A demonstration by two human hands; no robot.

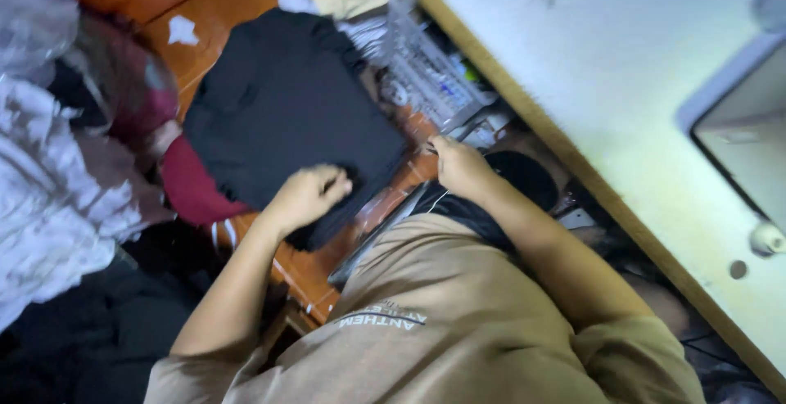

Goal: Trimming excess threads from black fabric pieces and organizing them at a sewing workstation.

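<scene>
The left hand (307,195) is closed in a loose fist on the near edge of a stack of folded black fabric pieces (282,101), its knuckles pressing into the cloth. The stack lies on an orange wooden surface (221,3) and covers most of its middle, one corner of the fabric hanging over the near edge by the person's lap. Under the stack's left side a dark red cloth (192,187) sticks out, touching the black fabric.

The right hand (458,167) is clenched near the right corner of the stack, just beside the edge of the wooden surface; it seems to pinch something thin, but what it grips is too blurred to tell. Both forearms come up from a tan short-sleeved shirt (458,322) at the bottom of the view.

Beyond the stack's far right corner sits a clear plastic bag with printed paper inside (426,72), lying between the fabric and the long edge of a white worktable with a pale wooden rim (622,85). At the table's right edge stands part of a white sewing machine (737,126).

On the left, a heap of white and grey crumpled fabric (49,183) lies just beside the wooden surface, with dark cloth (90,330) piled below it.
</scene>
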